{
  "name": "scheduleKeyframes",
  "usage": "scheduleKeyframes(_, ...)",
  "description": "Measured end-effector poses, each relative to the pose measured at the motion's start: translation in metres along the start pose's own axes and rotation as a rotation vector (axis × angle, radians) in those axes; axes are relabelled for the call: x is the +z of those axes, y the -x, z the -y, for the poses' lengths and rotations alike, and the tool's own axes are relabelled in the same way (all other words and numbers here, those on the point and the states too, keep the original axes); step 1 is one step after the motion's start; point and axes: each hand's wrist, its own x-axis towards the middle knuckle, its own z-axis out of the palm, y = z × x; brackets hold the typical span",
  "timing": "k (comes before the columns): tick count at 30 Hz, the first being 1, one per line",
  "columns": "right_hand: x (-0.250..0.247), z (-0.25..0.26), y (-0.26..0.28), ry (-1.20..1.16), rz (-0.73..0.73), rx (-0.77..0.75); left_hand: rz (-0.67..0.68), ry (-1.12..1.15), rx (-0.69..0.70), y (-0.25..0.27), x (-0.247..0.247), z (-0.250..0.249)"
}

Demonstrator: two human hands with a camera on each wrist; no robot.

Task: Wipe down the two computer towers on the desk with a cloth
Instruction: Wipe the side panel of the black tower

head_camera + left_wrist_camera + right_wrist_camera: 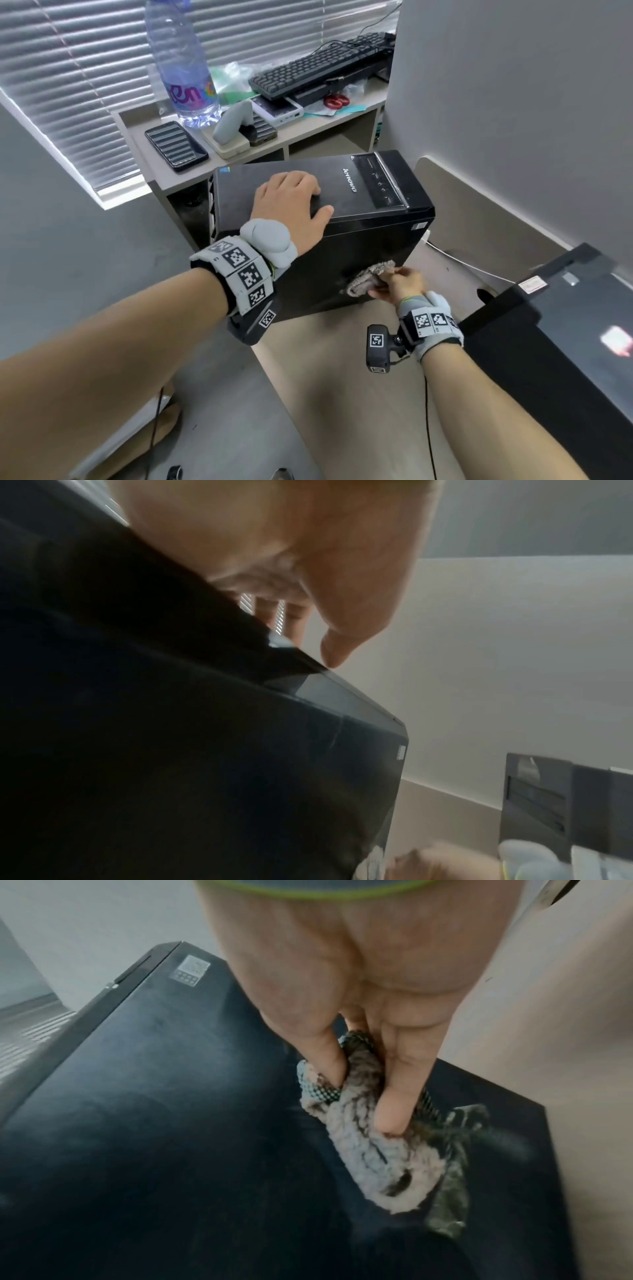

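Side panel, first tower (pixel 359 250): your right hand (pixel 399 286) pinches cloth (pixel 368 279); left hand (pixel 291 202) flat, relaxed on top. Steady it; overlap strokes.

Soft daylight enters through the window blinds (pixel 68 68) at upper left, leaving the head view evenly lit but bowed at its edges, with glare on the second tower (pixel 582 339), while both wrist views are blurred and dim.
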Motion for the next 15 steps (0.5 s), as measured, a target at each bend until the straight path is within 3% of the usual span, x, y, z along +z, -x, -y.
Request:
scheduleKeyframes(6,0.01,0.01,-0.004,-0.065,0.09,-0.127,-0.032,-0.048,0.007,-0.005,0.006,0.0)
scheduleKeyframes(11,0.007,-0.009,-0.017,0.037,0.001,0.014,-0.033,-0.061,0.02,-0.001,0.006,0.0)
scheduleKeyframes(15,0.001,0.01,-0.016,0.039,-0.054,-0.13,-0.034,-0.057,0.024,-0.002,0.005,0.002)
